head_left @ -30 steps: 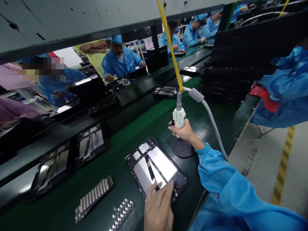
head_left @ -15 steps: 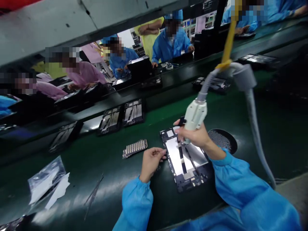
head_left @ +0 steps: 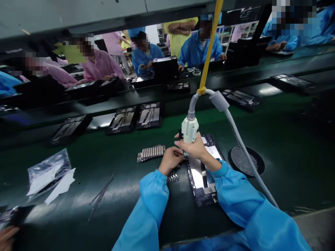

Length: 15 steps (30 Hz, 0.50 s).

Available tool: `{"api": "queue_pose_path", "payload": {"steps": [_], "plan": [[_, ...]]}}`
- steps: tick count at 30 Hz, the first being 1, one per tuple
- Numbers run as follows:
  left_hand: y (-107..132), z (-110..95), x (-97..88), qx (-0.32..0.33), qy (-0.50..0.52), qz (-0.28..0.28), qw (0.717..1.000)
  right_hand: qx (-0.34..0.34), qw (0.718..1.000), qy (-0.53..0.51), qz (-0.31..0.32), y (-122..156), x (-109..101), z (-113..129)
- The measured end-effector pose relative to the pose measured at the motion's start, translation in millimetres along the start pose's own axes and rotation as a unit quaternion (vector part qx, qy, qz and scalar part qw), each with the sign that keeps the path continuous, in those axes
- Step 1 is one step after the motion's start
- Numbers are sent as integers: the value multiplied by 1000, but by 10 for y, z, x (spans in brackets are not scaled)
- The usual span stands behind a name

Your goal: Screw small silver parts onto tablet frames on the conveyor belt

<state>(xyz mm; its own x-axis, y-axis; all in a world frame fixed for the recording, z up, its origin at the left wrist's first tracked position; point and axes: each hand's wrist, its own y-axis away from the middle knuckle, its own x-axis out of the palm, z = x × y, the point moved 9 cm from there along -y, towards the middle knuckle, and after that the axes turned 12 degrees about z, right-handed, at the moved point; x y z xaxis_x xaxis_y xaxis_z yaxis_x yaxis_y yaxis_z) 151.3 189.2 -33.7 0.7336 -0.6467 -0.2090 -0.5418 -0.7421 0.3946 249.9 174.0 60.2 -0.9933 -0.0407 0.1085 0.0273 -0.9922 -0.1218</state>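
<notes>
My right hand (head_left: 196,149) grips a pale electric screwdriver (head_left: 190,128), which hangs from a yellow strap with a grey cable. Its lower end points down beside the left edge of an opened tablet (head_left: 196,172), which lies on the green bench under my right wrist. Close against that end, my left hand (head_left: 170,161) is closed in a pinch; what its fingers hold is hidden. Below it a small circuit board piece (head_left: 173,177) shows partly. Just left of my left hand lies a stack of slim circuit boards (head_left: 152,152).
A round black dish of small parts (head_left: 244,158) sits right of the tablet. Tweezers (head_left: 101,197) and a clear plastic bag (head_left: 49,170) lie at the left. More opened tablets (head_left: 149,115) line the back. Another person's hand (head_left: 7,237) enters at lower left.
My right hand and the screwdriver have moved left, from over the tablet to its left edge by my left hand. The view has shifted, and another person's hand now shows at lower left.
</notes>
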Motion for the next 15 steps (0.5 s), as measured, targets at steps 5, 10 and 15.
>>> {"api": "queue_pose_path", "payload": {"steps": [5,10,15], "plan": [[-113,42,-17,-63,7,55,996,-4,999,41,6,-16,17,-42],[-125,59,7,-66,1,59,996,2,999,54,1,-20,16,-58],[-79,-2,-16,-46,-8,68,997,-7,997,81,1,8,44,-56]]}}
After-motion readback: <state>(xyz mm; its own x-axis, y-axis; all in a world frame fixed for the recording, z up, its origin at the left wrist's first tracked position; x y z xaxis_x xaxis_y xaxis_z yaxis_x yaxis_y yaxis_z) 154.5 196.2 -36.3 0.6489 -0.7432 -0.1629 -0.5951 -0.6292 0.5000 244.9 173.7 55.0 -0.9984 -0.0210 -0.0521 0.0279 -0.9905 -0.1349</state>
